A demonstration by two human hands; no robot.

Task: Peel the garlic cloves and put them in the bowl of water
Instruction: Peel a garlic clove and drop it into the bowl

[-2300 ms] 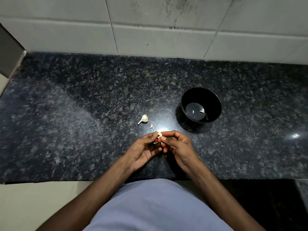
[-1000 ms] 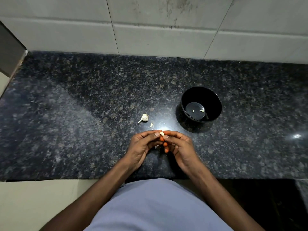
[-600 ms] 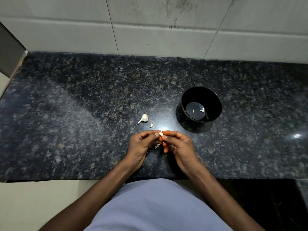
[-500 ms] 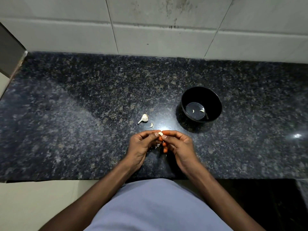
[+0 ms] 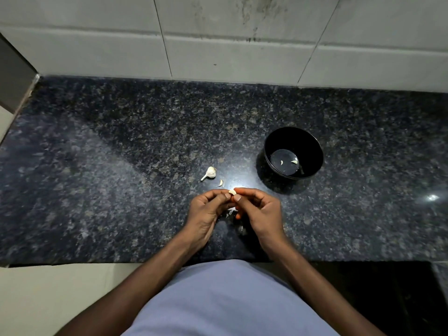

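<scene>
You were in the middle of the peeling step: your left hand and right hand met over the dark granite counter, fingers curled, both pinching one pale garlic clove at the fingertips. The black bowl of water stood near, up and to your right, with two peeled cloves already lying in it. The rest of the garlic head and a loose clove lay just beyond your hands, so the task looked only partly done. Next, I judged, you needed to strip off the remaining skin, then carry the clove across and drop it in the water. How much skin clung to the clove could not be made out; your fingers hid most of it. Pale scraps beneath your hands were probably peel, too small and dim to be sure.
</scene>
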